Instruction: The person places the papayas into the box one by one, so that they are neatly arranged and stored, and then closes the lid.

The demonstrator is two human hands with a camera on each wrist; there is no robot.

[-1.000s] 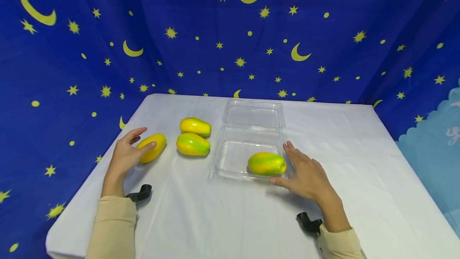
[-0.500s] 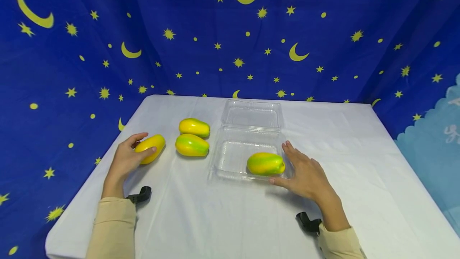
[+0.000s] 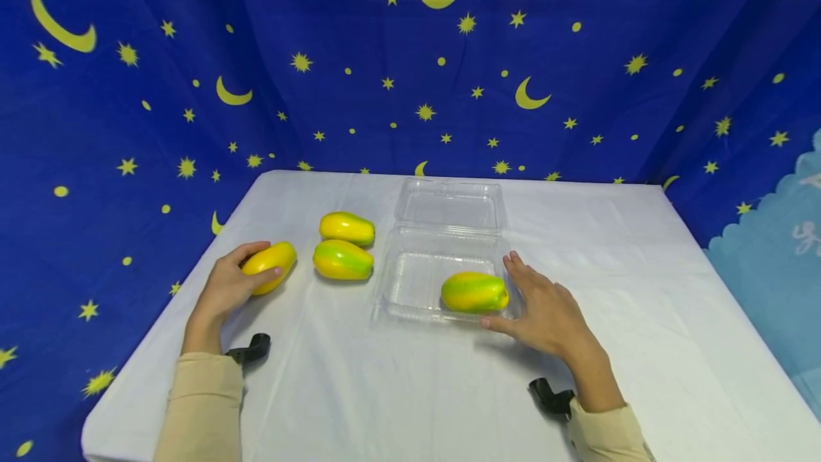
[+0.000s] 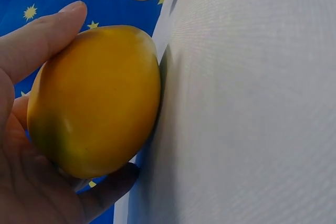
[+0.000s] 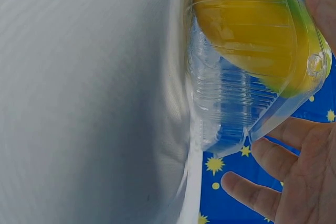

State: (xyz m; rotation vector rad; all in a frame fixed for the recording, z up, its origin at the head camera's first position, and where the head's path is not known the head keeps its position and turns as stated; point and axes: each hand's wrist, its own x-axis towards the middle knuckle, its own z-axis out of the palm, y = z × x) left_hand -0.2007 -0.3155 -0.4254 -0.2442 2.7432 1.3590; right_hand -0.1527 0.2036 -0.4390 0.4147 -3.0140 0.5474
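Observation:
My left hand (image 3: 224, 282) has its thumb and fingers round a yellow papaya (image 3: 274, 267) at the left of the table. In the left wrist view this papaya (image 4: 100, 103) lies close against the white cloth, thumb on one side and fingers on the other. My right hand (image 3: 550, 312) is spread at the right front corner of a clear plastic clamshell box (image 3: 410, 298), fingers along its side and thumb at the front rim. Inside that box, at its right front, lies a yellow-green papaya (image 3: 474, 292). Through the box wall the right wrist view shows the same papaya (image 5: 247, 30).
Two more papayas, one behind (image 3: 347, 227) and one in front (image 3: 343, 259), lie side by side between the left hand and the box. The box lid (image 3: 452, 205) is folded back, away from me. A blue curtain (image 3: 359, 34) with moons and stars surrounds the white-covered table (image 3: 359, 391).
My left hand has closed in on the yellow papaya, its fingers coming down round the fruit. The right hand and the box keep their places.

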